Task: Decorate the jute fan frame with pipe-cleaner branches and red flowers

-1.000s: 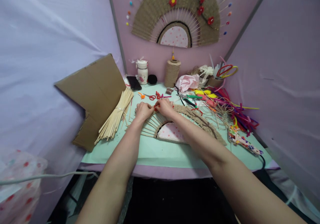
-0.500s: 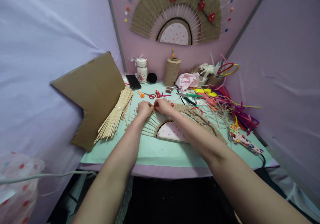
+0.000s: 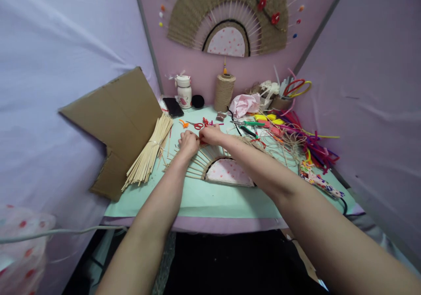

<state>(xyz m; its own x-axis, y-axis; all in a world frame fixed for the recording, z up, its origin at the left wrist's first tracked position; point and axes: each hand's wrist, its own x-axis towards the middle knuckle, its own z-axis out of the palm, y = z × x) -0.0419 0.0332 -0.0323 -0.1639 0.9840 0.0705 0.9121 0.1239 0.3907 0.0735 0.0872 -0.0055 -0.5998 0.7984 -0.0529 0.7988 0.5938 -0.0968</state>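
Observation:
A half-round fan frame of thin sticks, with twine at its outer part and a dotted pink half-circle (image 3: 226, 171) at its base, lies on the table. At its upper left edge, my left hand (image 3: 190, 142) has its fingers closed on something I cannot make out. My right hand (image 3: 209, 134) touches it from the right, fingers pinched together beside a small red bit. What lies between the fingertips is too small to tell. My right forearm covers part of the fan's right side.
Left are a stick bundle (image 3: 149, 152) and cardboard (image 3: 121, 124). Behind stand a bottle (image 3: 184, 94) and twine spool (image 3: 224, 93); red scissors (image 3: 198, 126) lie nearer. Right are green-handled pliers (image 3: 253, 123), pipe cleaners (image 3: 320, 152) and a patterned glue gun (image 3: 319, 181). A finished fan (image 3: 184, 20) hangs behind.
My right hand has moved slightly left and over, closer against my left hand. The whole view has shifted a little.

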